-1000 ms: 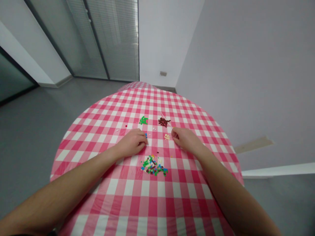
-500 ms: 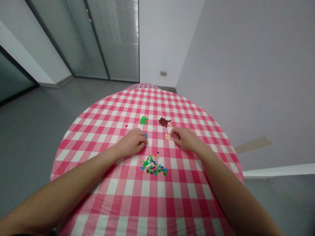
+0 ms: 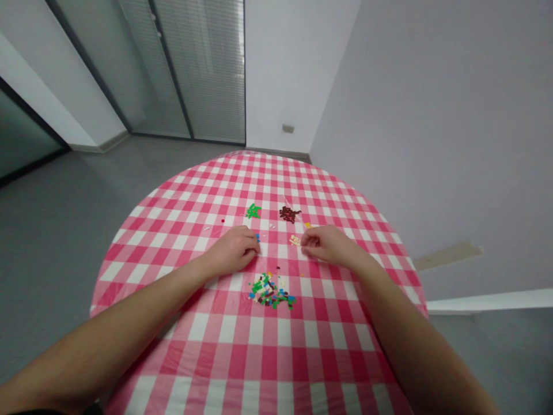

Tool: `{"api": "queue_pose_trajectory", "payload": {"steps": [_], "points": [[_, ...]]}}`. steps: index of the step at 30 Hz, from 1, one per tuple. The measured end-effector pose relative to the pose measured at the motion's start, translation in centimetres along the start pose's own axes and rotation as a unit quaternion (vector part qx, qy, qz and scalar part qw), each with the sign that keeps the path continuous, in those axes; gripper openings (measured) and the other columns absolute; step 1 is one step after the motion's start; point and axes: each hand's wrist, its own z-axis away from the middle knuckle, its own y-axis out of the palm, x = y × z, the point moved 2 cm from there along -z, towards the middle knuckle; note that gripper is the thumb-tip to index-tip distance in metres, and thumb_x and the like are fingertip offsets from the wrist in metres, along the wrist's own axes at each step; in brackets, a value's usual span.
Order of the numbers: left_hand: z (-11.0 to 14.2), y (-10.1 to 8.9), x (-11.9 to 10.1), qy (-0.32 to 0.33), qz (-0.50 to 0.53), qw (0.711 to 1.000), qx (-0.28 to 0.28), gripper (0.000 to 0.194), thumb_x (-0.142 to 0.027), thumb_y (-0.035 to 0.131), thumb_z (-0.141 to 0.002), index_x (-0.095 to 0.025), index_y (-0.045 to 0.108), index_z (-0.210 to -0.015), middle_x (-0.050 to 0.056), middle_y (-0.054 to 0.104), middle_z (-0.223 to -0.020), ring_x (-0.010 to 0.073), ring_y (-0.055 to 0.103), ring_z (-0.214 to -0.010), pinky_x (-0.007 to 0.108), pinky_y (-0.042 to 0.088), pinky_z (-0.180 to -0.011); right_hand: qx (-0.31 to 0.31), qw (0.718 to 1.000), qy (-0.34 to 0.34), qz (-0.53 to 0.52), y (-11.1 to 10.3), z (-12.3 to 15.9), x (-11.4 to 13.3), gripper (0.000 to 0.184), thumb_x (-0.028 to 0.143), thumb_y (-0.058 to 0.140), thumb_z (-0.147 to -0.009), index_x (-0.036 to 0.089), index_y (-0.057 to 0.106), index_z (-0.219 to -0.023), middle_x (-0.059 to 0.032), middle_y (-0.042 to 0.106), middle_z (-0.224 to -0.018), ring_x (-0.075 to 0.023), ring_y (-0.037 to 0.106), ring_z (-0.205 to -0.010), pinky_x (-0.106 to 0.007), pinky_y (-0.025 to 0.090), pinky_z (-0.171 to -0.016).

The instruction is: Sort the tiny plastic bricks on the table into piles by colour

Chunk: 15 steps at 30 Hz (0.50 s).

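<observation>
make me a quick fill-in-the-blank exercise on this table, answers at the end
Immediately beside the bare left hand lie small bits coloured ____.
By the bare right hand, just beyond the small cream pieces, lie small chips coloured ____.
Seen here, the small dark brown pieces lie to the ____ of the small green pieces.
Missing words: blue; yellow; right.

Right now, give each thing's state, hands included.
Left hand: curled, by blue pieces
Right hand: curled, by cream pieces
Blue pieces: partly hidden
Cream pieces: loosely clustered
Yellow pieces: beyond right hand
Green heap: loosely piled
Brown heap: loosely piled
Mixed pile: colours jumbled
Red piece: lying alone
Pale bits: scattered
Cloth: lightly creased
</observation>
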Motion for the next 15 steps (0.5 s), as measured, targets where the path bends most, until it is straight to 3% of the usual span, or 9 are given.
{"api": "queue_pose_trajectory", "payload": {"steps": [3, 6, 11, 15], "points": [[0.0, 0.0, 0.0, -0.003, -0.001, 1.000, 0.004, 0.027, -0.007, 0.049, -0.083, -0.020, 0.073, -0.083, 0.004, 0.071, -0.085, 0.0200, 0.061, -0.083, 0.037, 0.049, -0.082, 0.125, 0.992, -0.008, -0.020, -0.1, 0.9, 1.4, 0.011, 0.014, 0.067, -0.077, 0.020, 0.075, -0.082, -0.0023, 0.076, -0.077, -0.0162, 0.068, -0.067, -0.025, 0.048, -0.061], [0.0, 0.1, 0.0, -0.003, -0.001, 1.000, 0.006, 0.027, -0.007, 0.050, -0.083, -0.020, 0.073, -0.083, 0.004, 0.071, -0.086, 0.0202, 0.061, -0.084, 0.037, 0.049, -0.082, 0.183, 0.983, -0.008, 0.006, 0.5, 1.2, 2.1, 0.014, 0.012, 0.069, -0.072, 0.020, 0.076, -0.081, -0.0010, 0.075, -0.072, -0.0151, 0.066, -0.063, -0.023, 0.045, -0.056], [0.0, 0.2, 0.0, -0.003, 0.001, 1.000, 0.001, 0.027, -0.006, 0.050, -0.083, -0.020, 0.073, -0.083, 0.004, 0.070, -0.085, 0.0199, 0.061, -0.083, 0.036, 0.049, -0.081, 0.210, 0.977, -0.030, 0.031, 1.3, 0.8, 2.2, 0.013, 0.010, 0.064, -0.073, 0.017, 0.074, -0.074, -0.0008, 0.072, -0.068, -0.0127, 0.061, -0.060, -0.023, 0.041, -0.056], [0.0, 0.3, 0.0, 0.001, 0.004, 1.000, -0.004, 0.027, -0.005, 0.050, -0.082, -0.019, 0.074, -0.083, 0.004, 0.071, -0.085, 0.0201, 0.061, -0.083, 0.036, 0.049, -0.081, 0.121, 0.992, -0.031, 0.018, 0.5, 0.4, 1.5, 0.016, 0.011, 0.059, -0.076, 0.018, 0.074, -0.076, -0.0023, 0.074, -0.074, -0.0144, 0.063, -0.064, -0.025, 0.042, -0.060]]}}
